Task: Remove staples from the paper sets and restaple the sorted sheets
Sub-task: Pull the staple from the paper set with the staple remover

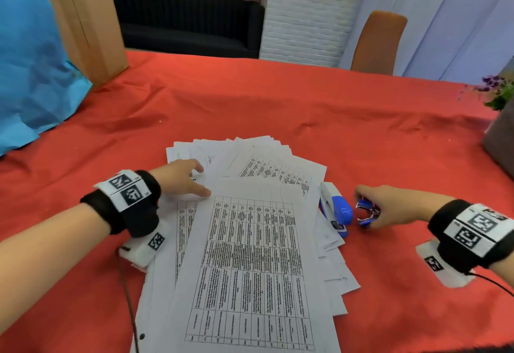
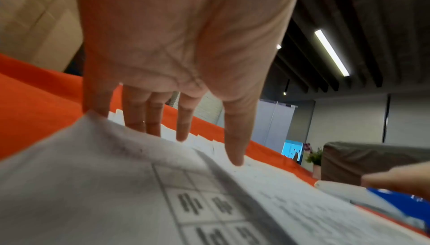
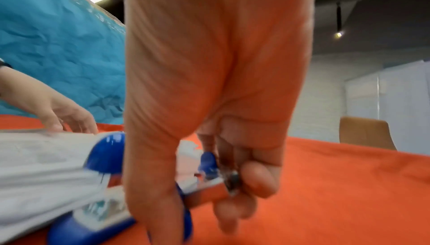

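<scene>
A loose spread of printed sheets with tables lies on the red tablecloth. My left hand rests flat on the upper left sheets, fingers straight and spread on the paper. A blue and white stapler lies at the right edge of the pile, partly under paper in the right wrist view, where the stapler shows beside my palm. My right hand grips a blue staple remover just right of the stapler, thumb and curled fingers round the staple remover.
A cardboard box and a blue bag stand at the back left. A grey box with a small plant sits at the right edge. An orange chair stands behind the table. Bare cloth lies beyond the papers.
</scene>
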Demonstrator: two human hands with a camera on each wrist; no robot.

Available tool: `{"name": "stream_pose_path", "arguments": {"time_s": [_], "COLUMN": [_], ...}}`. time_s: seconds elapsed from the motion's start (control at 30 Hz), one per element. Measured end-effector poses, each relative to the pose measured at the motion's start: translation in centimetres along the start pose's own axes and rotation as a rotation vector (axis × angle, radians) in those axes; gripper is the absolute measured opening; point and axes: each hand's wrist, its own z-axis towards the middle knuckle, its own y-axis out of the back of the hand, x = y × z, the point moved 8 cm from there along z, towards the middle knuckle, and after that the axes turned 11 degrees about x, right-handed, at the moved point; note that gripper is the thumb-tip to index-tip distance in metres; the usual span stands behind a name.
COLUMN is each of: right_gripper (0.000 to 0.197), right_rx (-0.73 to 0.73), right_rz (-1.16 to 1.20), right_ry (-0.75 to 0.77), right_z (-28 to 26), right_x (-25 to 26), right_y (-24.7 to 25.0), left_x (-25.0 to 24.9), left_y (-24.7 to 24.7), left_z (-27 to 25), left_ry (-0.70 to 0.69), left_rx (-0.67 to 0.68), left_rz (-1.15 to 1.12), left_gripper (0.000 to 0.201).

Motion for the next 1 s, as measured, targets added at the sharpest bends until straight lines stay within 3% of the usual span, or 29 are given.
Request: {"name": "stream_pose_path", "arguments": {"time_s": [0.07, 0.13, 0.23, 0.33, 0.4, 0.5, 0.67, 0.87, 1.0], "right_gripper": [0.042, 0.044, 0.041, 0.031, 0.028, 0.024, 0.027, 0.036, 0.035], "right_rx": [-0.069, -0.219, -0.357, -0.346, -0.384, -0.419, -0.388, -0.262, -0.256], "right_rz": [-0.075, -0.002, 0.266, 0.180, 0.051, -0.072, -0.190, -0.235, -0.282], "right_ry": [-0.049, -0.034, 0.235, 0.425, 0.493, 0.560, 0.537, 0.545, 0.528], "right_z": [-1.8, -4.0, -5.9, -4.0, -1.5, 2.0, 4.7, 5.6, 5.4], "right_x": [-0.1, 1.0, 7.0, 15.2, 20.1, 25.1, 28.5, 29.4, 29.9], "right_y": [2.8, 6.5, 9.8, 8.8, 7.4, 6.0, 6.0, 5.4, 5.1], "left_x": [-0.4, -0.6, -1.3, -1.7, -1.1, 0.3, 1.6, 2.4, 2.5], "left_y": [0.3, 1.2, 1.2, 0.3, -0.8, -2.3, -4.0, -4.1, -4.1], "left_z": [0.0, -0.6, -1.4, -1.8, -1.7, -1.1, -0.5, 0.1, 0.2], "left_ry": [-0.005, -0.013, -0.100, -0.164, -0.118, -0.068, -0.087, -0.064, -0.034], "left_rx": [-0.014, -0.059, 0.011, 0.148, 0.220, 0.229, 0.265, 0.238, 0.229], "left_rz": [0.041, 0.047, -0.028, -0.362, -0.659, -0.855, -0.970, -0.934, -0.921], "left_gripper": [0.061, 0.056, 0.039, 0.023, 0.026, 0.032, 0.031, 0.011, 0.013]}}
